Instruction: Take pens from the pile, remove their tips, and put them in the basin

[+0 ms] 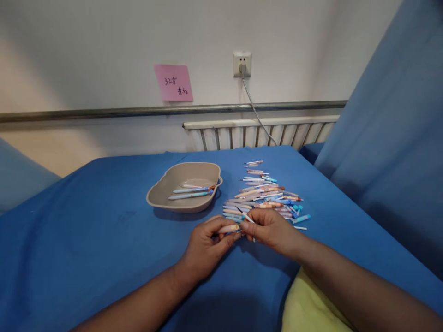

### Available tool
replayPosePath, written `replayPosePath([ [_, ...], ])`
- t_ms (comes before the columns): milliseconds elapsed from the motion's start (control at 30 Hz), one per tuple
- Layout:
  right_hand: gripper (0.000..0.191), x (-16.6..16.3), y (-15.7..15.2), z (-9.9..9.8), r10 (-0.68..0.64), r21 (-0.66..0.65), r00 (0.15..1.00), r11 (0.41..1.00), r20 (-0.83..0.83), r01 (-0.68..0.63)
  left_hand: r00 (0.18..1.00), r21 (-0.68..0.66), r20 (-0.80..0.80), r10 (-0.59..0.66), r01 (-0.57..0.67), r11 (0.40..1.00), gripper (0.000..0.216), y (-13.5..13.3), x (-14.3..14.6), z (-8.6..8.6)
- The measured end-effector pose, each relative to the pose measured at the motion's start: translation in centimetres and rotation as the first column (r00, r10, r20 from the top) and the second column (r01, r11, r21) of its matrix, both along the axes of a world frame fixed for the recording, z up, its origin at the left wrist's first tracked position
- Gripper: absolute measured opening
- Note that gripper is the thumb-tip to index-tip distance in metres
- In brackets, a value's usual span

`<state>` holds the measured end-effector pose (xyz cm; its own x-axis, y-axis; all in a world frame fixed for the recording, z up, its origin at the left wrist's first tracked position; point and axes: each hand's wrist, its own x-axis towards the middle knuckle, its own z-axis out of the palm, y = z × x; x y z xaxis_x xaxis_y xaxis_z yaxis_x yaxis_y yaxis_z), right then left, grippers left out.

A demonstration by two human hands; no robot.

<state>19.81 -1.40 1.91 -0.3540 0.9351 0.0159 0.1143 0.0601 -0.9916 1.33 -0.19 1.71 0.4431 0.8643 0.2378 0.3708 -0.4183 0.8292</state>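
My left hand [211, 240] is closed around a pale orange pen barrel [230, 228], its open end facing right. Close beside it, my right hand [272, 228] pinches a thin white pen refill [248, 218] with a dark tip, slanting up to the left. A small spring seems to show between the fingertips, but it is too small to be sure. Just beyond the hands lies a spread of pens and pen parts [259, 191] in pastel orange, blue and white. A beige basin [162, 203] left of the spread holds several assembled-looking pens [192, 195].
A blue cloth [104, 240] covers the table. Behind it are a wall with a metal rail [138, 110], a pink note [173, 83] and a socket [242, 63] with a plugged-in cable. Blue curtains [391, 138] hang at the right. Yellow-green fabric [311, 304] lies under my right forearm.
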Motion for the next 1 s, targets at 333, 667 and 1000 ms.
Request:
replayPosePath([
  [333, 0.036, -0.4, -0.2, 0.0, -0.026, 0.027, 0.998, 0.999, 0.051, 0.025, 0.998, -0.039, 0.033, 0.049, -0.048, 0.998, 0.016, 0.0, 0.0, 0.0],
  [667, 0.022, 0.9, -0.5, 0.2, -0.164, 0.364, 0.895, 0.932, 0.414, 0.003, 0.938, -0.422, 0.265, 0.223, -0.095, 0.902, 0.025, 1.4, -1.4, 0.3],
  [1000, 0.015, 0.9, -0.9, 0.4, -0.194, 0.447, 0.829, 0.892, 0.525, -0.074, 0.947, -0.432, 0.237, 0.217, -0.098, 0.897, 0.025, 1.3, -1.5, 0.4],
])
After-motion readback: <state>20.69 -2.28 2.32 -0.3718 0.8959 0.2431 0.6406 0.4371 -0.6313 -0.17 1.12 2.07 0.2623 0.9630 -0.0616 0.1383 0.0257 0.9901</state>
